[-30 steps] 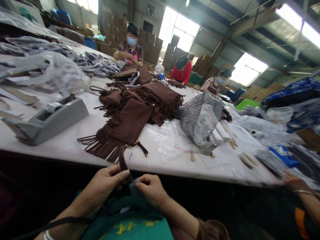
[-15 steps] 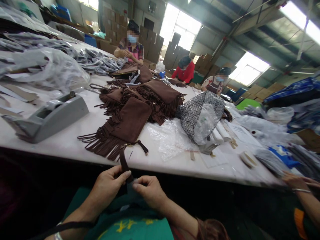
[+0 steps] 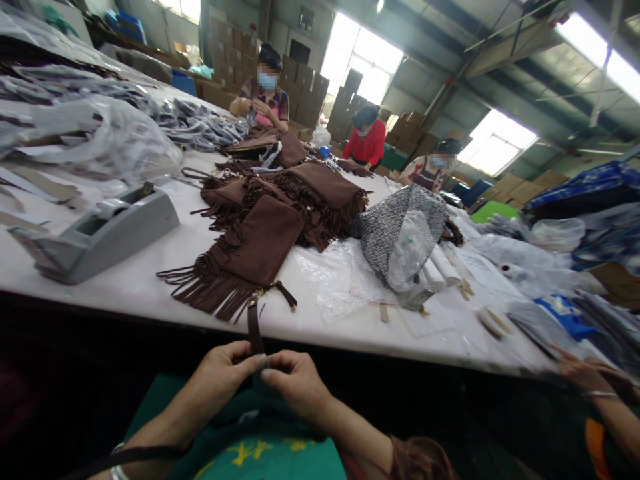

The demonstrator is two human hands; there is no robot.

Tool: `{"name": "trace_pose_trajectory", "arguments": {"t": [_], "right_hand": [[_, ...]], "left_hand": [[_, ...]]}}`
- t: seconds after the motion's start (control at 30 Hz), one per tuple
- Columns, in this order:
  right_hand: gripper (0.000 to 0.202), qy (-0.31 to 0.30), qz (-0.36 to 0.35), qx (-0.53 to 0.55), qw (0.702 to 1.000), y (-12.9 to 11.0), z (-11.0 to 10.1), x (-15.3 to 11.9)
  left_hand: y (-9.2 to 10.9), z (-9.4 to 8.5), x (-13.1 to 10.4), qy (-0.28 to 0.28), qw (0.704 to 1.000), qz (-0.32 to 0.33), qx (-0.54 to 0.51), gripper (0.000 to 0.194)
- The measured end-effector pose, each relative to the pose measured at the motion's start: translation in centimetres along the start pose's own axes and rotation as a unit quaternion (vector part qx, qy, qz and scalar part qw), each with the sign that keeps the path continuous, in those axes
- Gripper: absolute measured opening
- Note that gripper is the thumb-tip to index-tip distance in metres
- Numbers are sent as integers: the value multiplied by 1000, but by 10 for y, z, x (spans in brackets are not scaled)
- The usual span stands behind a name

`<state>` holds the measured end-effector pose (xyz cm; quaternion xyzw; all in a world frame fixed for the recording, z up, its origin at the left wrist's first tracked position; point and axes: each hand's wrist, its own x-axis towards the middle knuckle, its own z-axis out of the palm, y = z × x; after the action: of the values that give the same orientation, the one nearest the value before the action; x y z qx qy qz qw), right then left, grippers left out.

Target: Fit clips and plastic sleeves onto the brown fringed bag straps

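A dark brown strap (image 3: pixel 255 327) hangs over the table's front edge, joined by a gold-coloured clasp to a brown fringed bag (image 3: pixel 260 240). My left hand (image 3: pixel 227 369) pinches the strap between thumb and forefinger. Close against it, my right hand (image 3: pixel 297 381) also pinches the strap, where something thin and greyish hangs below; I cannot make out what that is. The bag lies flat, its fringe pointing left, with a zip tassel (image 3: pixel 285 295) beside the clasp. More brown fringed bags (image 3: pixel 325 187) are heaped behind it.
A grey tape dispenser (image 3: pixel 100 233) stands at the left, near a clear plastic bag (image 3: pixel 110 137). A patterned grey bag (image 3: pixel 400 230) and a tape roll (image 3: pixel 494 321) lie to the right. Several co-workers sit around the table; a co-worker's hand (image 3: pixel 583 370) shows at far right.
My hands have drawn closer together on the strap, and my left hand has shifted slightly right and down. The strap hangs straighter. The bag stays in place.
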<state>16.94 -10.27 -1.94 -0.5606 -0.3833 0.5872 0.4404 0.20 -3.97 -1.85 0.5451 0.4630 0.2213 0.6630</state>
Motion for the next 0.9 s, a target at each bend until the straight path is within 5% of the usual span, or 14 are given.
{"name": "trace_pose_trajectory", "arguments": {"t": [0.13,0.4,0.67,0.9], "right_hand": [[32,2,19,-16,1000,-2,2,4],[34,4,55,-12,998,2,1,-6],[43,83,68,105,989,9,-2,10],[42,101,59,57,991,7,2,40]], "left_hand": [[6,-3,6,29,999,0,17,47],[20,-4,33,80,984,-43,-155,57],[9,17,26,32,992,-71,-103,54],[22,2,38,116,986,-78,-88,56]]}}
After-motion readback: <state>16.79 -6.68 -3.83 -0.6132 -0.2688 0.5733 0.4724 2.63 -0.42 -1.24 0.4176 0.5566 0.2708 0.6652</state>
